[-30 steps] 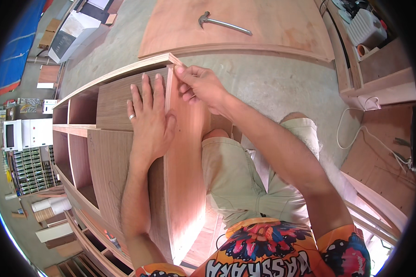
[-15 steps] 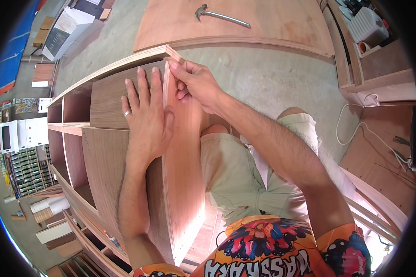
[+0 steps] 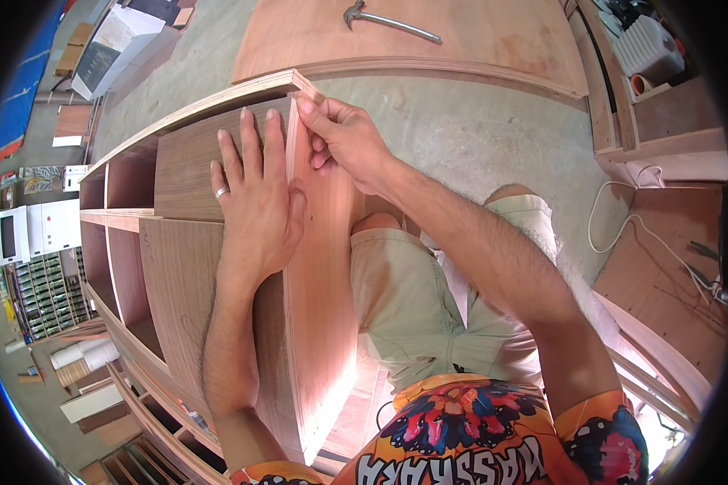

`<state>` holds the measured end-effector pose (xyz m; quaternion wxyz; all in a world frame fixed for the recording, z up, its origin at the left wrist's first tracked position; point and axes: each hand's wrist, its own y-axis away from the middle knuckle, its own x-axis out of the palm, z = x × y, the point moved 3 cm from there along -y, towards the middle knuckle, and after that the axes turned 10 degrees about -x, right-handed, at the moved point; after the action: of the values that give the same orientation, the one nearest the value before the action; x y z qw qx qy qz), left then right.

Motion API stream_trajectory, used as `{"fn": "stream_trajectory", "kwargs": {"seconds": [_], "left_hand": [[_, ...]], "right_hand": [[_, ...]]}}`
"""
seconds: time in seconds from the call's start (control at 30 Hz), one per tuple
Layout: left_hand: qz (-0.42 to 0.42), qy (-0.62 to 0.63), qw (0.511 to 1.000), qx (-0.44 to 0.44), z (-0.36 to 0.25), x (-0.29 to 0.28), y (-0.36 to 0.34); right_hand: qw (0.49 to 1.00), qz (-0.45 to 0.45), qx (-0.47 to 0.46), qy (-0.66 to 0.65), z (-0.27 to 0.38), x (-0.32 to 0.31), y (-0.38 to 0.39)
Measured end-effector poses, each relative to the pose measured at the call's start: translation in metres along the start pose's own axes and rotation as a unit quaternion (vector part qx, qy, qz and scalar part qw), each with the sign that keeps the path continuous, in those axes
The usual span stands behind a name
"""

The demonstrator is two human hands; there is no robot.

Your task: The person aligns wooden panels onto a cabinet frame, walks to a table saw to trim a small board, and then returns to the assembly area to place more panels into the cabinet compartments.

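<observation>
Left hand lies flat, fingers spread, on the brown panel; right hand curls beside it against the cabinet corner (whether gripping, I can't tell).

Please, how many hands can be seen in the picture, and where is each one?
2. The left hand lies with spread fingers on the brown panel; the right hand, fingers curled, is at the far end of the pale side panel.

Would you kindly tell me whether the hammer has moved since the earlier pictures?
No; the hammer appears in the same place on the plywood sheet, judged against that sheet's near edge.
</observation>
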<state>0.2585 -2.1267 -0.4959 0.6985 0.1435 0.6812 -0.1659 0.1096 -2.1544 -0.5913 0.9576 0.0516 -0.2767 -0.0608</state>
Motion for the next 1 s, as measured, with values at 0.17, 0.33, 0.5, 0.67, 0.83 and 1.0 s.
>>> {"fn": "stream_trajectory", "kwargs": {"seconds": [0.17,0.33,0.5,0.67,0.83,1.0], "left_hand": [[0.000,0.003,1.000,0.001,0.0003,0.0000,-0.0002],[-0.003,0.007,1.000,0.004,-0.0007,-0.0012,-0.0003],[0.004,0.005,1.000,0.003,-0.0005,-0.0002,-0.0006],[0.004,0.004,1.000,0.003,-0.0004,0.0009,-0.0003],[0.003,0.002,1.000,0.008,0.0003,0.0005,-0.0008],[0.007,0.002,1.000,-0.001,-0.0005,-0.0009,-0.0013]], "right_hand": [[1.000,-0.003,-0.010,0.001,0.0010,0.0006,0.0001],[1.000,-0.001,-0.012,-0.003,0.0005,0.0009,0.0007],[1.000,-0.003,-0.018,0.002,0.0001,0.0014,0.0001],[1.000,-0.008,-0.012,0.016,0.0015,0.0008,0.0015],[1.000,-0.010,-0.009,0.013,-0.0001,0.0000,0.0003],[1.000,0.009,-0.007,-0.016,0.0022,0.0021,-0.0020]]}}
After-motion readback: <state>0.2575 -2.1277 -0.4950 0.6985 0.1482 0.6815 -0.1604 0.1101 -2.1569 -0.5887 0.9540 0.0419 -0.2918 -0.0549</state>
